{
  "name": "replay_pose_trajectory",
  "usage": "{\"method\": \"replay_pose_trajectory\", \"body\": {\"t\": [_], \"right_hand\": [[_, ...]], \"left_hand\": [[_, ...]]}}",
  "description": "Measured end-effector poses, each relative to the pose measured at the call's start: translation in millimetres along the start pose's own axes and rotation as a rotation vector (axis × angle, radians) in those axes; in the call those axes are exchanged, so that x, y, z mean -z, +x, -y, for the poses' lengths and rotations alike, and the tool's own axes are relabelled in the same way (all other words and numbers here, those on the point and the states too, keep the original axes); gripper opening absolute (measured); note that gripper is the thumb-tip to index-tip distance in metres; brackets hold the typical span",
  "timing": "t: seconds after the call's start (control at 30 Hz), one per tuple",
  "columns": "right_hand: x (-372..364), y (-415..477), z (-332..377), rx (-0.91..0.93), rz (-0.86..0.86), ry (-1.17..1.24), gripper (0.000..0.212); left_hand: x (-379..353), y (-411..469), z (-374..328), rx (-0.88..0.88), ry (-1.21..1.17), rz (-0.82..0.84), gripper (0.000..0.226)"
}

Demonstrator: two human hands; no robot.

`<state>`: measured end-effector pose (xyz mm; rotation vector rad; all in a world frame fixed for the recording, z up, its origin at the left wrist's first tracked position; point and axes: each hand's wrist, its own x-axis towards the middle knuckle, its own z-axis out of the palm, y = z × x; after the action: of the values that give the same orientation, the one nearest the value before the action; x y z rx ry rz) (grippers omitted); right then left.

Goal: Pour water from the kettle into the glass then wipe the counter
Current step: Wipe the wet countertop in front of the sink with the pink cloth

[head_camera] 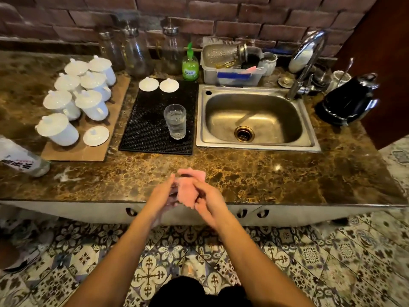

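Note:
A pink cloth (pixel 188 189) is held between both hands above the front edge of the brown marble counter (pixel 265 173). My left hand (pixel 162 193) grips its left side and my right hand (pixel 207 200) grips its right side. A clear ribbed glass (pixel 175 121) holding water stands on the black mat (pixel 150 120) left of the sink. The black kettle (pixel 347 100) sits on the counter at the far right, past the sink.
A steel sink (pixel 254 120) with a tap (pixel 307 60) is right of the mat. White lidded cups (pixel 77 98) stand on a brown board at left. Green soap bottle (pixel 190 64), glass jars and a dish tub (pixel 232 67) line the brick wall. A white bottle (pixel 20 159) lies at far left.

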<state>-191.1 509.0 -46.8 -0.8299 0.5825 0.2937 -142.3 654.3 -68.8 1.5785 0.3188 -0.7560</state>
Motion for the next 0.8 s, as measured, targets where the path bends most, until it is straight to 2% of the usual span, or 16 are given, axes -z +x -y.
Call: {"method": "replay_pose_trajectory", "body": {"t": [0.1,0.3,0.4,0.57,0.67,0.8], "right_hand": [[22.4,-19.0,36.7,0.191,0.096,0.047,0.04],[80.0,-55.4,100.6,0.4,-0.056,-0.052,0.041],[121.4,-77.2,128.5,0.473,-0.094,-0.081,0.037],[195.1,-116.6,165.7,0.505,-0.081,-0.098,0.032],[234.4,-139.4,186.8,0.508,-0.095,-0.114,0.03],[279.4,-163.9,210.7,0.536,-0.129,-0.173,0.019]], "left_hand": [[-42.7,0.4,-15.9,-0.012,-0.191,0.195,0.046],[-126.5,-5.3,-42.8,-0.152,-0.167,0.349,0.033],[-171.2,-10.4,-52.6,-0.18,-0.117,0.311,0.019],[-247.2,-23.2,-60.6,-0.18,-0.023,0.255,0.017],[-293.8,-30.8,-63.3,-0.206,-0.022,0.226,0.007],[-347.7,-37.8,-67.1,-0.237,-0.067,0.197,0.009]]}}
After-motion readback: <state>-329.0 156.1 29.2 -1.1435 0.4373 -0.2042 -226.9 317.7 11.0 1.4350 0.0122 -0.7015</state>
